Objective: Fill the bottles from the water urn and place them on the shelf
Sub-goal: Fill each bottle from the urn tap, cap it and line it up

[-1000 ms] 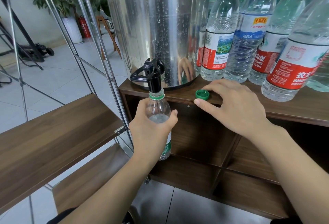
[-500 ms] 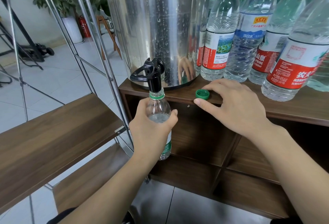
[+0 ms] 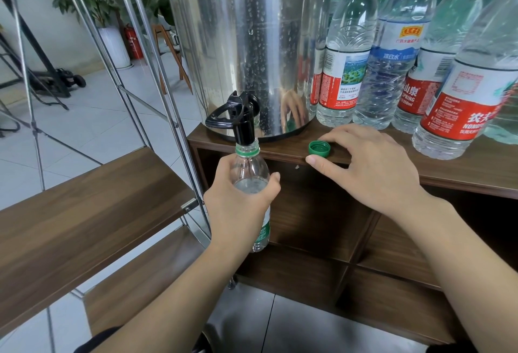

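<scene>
While gripped round its shoulder by the left hand [image 3: 238, 207], fingers curled about it, clear plastic bottle with green neck ring [image 3: 250, 181] held upright, mouth right under black tap spout [image 3: 244, 128] of shiny steel water urn [image 3: 246, 44]; right hand [image 3: 367, 167] flat on dark wooden counter [image 3: 462, 176], fingers relaxed, thumb and forefinger flanking loose green screw cap [image 3: 319, 148]; capped clear bottles [image 3: 347, 52] just beyond those fingers

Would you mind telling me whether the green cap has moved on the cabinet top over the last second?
No. The green cap lies at the same spot near the cabinet top front edge, beside the urn base.
</scene>
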A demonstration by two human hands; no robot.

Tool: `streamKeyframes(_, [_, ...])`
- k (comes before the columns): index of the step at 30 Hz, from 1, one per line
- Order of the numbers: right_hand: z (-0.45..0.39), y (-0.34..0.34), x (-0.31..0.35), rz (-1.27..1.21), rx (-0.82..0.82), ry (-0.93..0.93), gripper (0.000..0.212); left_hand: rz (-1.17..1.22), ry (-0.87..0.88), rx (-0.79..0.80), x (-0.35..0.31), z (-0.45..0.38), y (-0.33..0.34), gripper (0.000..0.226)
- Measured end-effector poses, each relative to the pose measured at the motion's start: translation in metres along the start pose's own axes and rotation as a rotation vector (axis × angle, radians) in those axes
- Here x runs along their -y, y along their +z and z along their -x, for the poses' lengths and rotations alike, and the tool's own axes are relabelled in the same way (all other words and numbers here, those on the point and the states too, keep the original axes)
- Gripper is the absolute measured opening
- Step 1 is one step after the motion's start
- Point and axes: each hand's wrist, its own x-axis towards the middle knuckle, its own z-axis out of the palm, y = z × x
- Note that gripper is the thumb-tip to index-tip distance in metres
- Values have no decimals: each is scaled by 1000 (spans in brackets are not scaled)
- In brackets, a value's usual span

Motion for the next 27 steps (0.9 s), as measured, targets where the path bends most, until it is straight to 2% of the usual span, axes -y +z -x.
streamKeyframes(27, [1, 2, 0, -9, -20, -2, 56, -15, 0, -7, 1, -1, -1, 44])
